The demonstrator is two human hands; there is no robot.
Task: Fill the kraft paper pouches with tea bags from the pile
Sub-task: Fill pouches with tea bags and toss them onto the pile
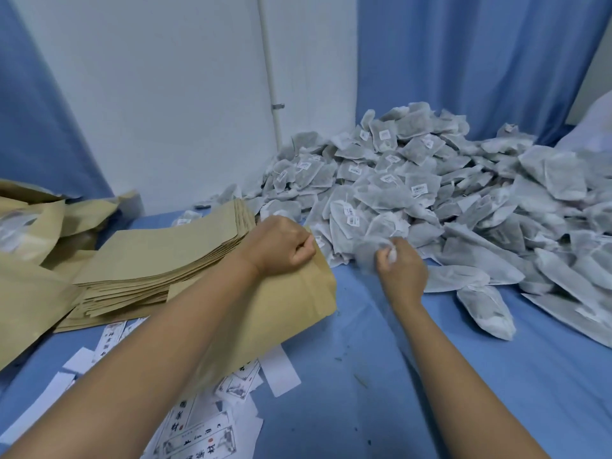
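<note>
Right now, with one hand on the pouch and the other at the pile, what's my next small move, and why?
Probably bring the tea bag across to the pouch and slip it into the top. The right hand pinches it at the near edge of the pile, and the left hand grips the pouch's top edge close by. Whether the mouth is open I cannot tell.

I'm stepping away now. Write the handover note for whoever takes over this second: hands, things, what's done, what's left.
The left hand grips the top edge of one kraft pouch.
The right hand pinches a tea bag at the near edge of the pile.
The stack of flat pouches lies left of the held one.
Done: one bag picked up; what the pouch already holds is hidden.
Left: put it in, then fill the stacked pouches.
</note>
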